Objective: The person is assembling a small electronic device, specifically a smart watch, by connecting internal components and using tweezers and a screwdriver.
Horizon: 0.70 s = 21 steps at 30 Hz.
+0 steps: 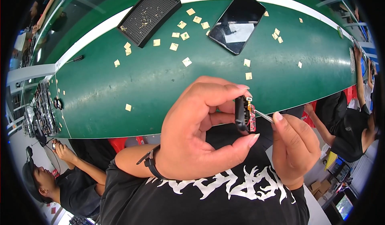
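My left hand [196, 132] pinches a small black electronic device [240, 114] by its ends, between the thumb below and the fingers above. The casing stands on edge with its inner side facing right. A red circuit board [252, 120], a bit of yellow and a small white part show in that side. From the right, my right hand [296, 144] grips slim silver tweezers [264, 116] between thumb and fingertips. Their tip reaches the red board's edge; whether it holds anything is too small to tell.
On the green table [152, 88] lie a black perforated tray [150, 14] with small scraps, a dark glossy phone-like slab [236, 22] and scattered yellowish square stickers [185, 36]. Bagged dark parts [42, 110] line the left end. Other people sit at left [72, 181] and right [345, 124].
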Each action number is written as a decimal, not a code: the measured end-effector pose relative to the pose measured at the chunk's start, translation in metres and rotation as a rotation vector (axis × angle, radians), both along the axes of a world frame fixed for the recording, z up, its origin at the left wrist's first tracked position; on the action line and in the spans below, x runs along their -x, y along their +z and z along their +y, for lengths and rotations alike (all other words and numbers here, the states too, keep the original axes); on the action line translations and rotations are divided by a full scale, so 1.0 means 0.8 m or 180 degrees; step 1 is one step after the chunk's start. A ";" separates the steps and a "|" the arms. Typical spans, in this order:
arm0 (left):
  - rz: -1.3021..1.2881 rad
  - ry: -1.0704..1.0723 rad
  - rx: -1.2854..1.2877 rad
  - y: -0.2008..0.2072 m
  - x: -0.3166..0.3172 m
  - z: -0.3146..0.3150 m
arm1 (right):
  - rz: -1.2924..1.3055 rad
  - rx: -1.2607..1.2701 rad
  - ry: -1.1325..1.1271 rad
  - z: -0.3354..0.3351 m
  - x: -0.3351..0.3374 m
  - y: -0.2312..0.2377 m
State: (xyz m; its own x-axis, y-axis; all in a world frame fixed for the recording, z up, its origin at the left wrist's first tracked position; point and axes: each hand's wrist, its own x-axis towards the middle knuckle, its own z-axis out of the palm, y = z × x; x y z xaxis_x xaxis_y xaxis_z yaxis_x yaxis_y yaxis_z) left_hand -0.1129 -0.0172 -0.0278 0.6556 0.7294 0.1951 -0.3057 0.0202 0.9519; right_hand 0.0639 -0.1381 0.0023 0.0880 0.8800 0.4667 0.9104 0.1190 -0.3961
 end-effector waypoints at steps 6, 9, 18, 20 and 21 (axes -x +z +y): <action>0.0081 0.0073 0.0174 0.003 0.000 -0.003 | -0.0488 -0.0088 0.0051 -0.003 0.004 -0.003; 0.0075 0.0101 0.0209 0.004 -0.001 -0.004 | -0.0353 0.0031 0.0049 -0.004 0.005 0.000; 0.0013 0.0051 0.0175 0.006 0.002 -0.001 | 0.0578 0.0212 -0.0110 -0.004 0.007 0.000; -0.0007 0.0024 0.0204 0.005 0.001 -0.001 | 0.0618 0.0222 -0.0114 -0.003 0.006 -0.001; 0.0005 0.0037 0.0169 0.005 0.001 -0.001 | 0.0661 0.0231 -0.0112 -0.003 0.006 -0.001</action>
